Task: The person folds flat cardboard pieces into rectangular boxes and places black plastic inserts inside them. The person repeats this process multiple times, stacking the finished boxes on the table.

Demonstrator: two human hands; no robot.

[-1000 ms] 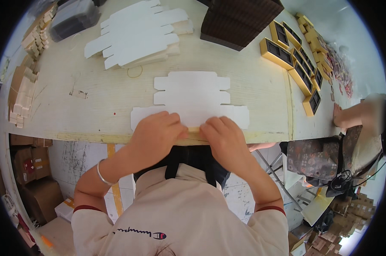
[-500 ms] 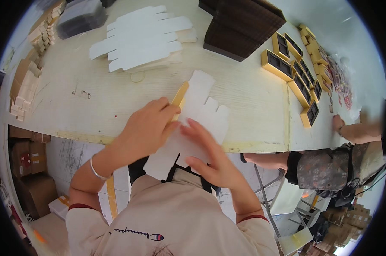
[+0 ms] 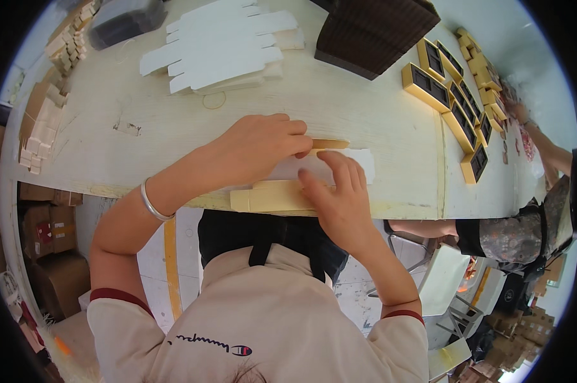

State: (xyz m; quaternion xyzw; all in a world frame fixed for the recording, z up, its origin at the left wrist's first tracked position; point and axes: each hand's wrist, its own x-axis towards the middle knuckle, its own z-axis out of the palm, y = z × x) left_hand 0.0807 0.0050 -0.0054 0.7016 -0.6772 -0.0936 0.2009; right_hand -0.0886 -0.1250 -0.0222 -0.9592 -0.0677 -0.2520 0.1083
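Note:
A cardboard box blank (image 3: 272, 196), white inside and gold outside, lies partly folded at the table's near edge. Its near gold wall is raised, and a narrow gold flap stands up on the far side. My left hand (image 3: 263, 147) reaches across from the left, its fingers curled and pinching that far flap. Over the right part of the blank is my right hand (image 3: 341, 195), fingers bent, with the thumb hooked over the near wall and the fingertips on the white inside. Part of the blank is hidden under both hands.
Flat white box blanks (image 3: 221, 48) are stacked farther back. A dark brown stack (image 3: 378, 38) stands right of them. Gold boxes with black inserts (image 3: 457, 124) sit at the right, near a co-worker's arm (image 3: 550, 147). Small pale boxes (image 3: 43, 131) line the left edge.
The blank has turned from slanting toward me to lying along the table edge, and its near wall is now folded up. Both hands moved right with it. The co-worker's arm reached farther back.

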